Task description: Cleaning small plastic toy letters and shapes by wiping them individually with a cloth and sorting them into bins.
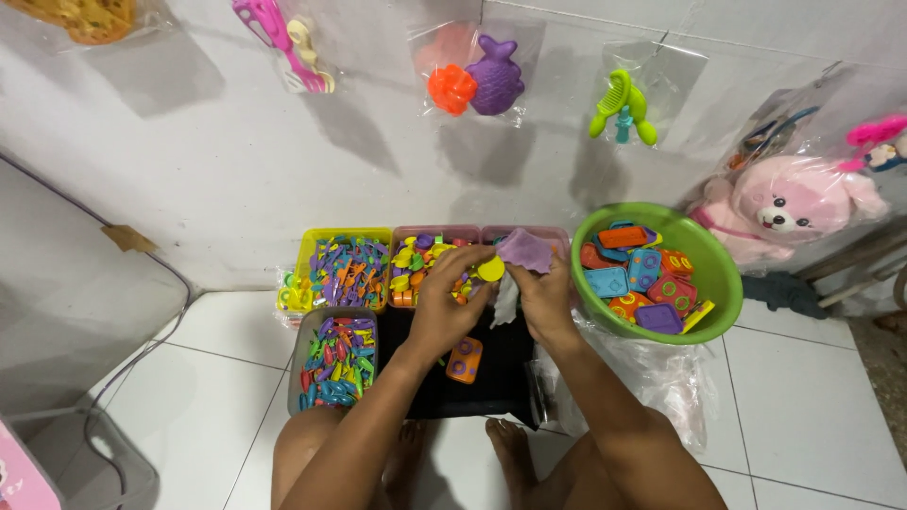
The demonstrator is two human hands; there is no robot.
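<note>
Yellow disc (490,269) in left hand (444,302) fingertips

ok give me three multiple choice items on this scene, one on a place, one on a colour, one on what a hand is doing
1. Where does the green bowl stand, seen from the camera?
A. right of the hands
B. left of the yellow tray
C. on the wall

2. What colour is the small round piece at the left hand's fingertips?
A. black
B. yellow
C. white

3. What does the right hand hold?
A. nothing, it lies flat on the floor
B. the pink plush toy
C. a clear little bag with a purple piece

Answers:
1 A, the bowl of toy pieces sits on the floor right of both hands.
2 B, the round piece shows bright yellow.
3 C, its grip is closed on the bag, with the purple piece above it.
</note>
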